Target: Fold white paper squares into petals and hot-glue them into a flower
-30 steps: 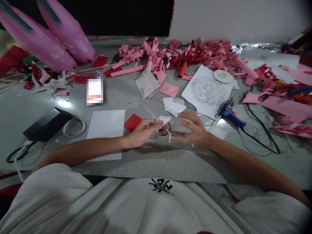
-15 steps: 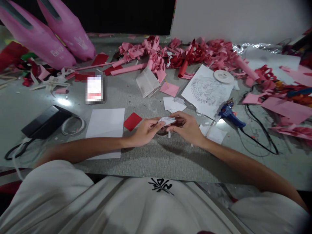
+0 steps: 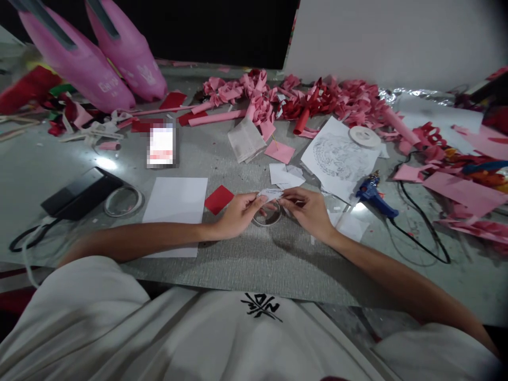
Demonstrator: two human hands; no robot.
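My left hand (image 3: pixel 241 212) is closed on a small piece of white paper (image 3: pixel 270 194) with printed lines, its thumb lying on top. My right hand (image 3: pixel 307 209) pinches at the paper's right end with bent fingers. Beneath the paper a roll of tape (image 3: pixel 266 218) lies on the table, partly covered by the hands. Just left of my left hand is a red paper square (image 3: pixel 219 199). A white sheet (image 3: pixel 178 198) lies farther left, partly under my left forearm. White paper scraps (image 3: pixel 286 175) sit beyond my hands.
A blue glue gun (image 3: pixel 375 197) with a black cord (image 3: pixel 426 227) lies to the right. Behind are a printed drawing (image 3: pixel 337 156), a white ribbon spool (image 3: pixel 364 136) and heaped pink and red paper (image 3: pixel 349 100). On the left are a black box (image 3: pixel 81 193), another tape roll (image 3: pixel 123 201) and pink bottles (image 3: pixel 135 69).
My right hand has turned slightly and its fingers have closed in at the paper's end. More of the tape roll shows below. The whole view has shifted a little.
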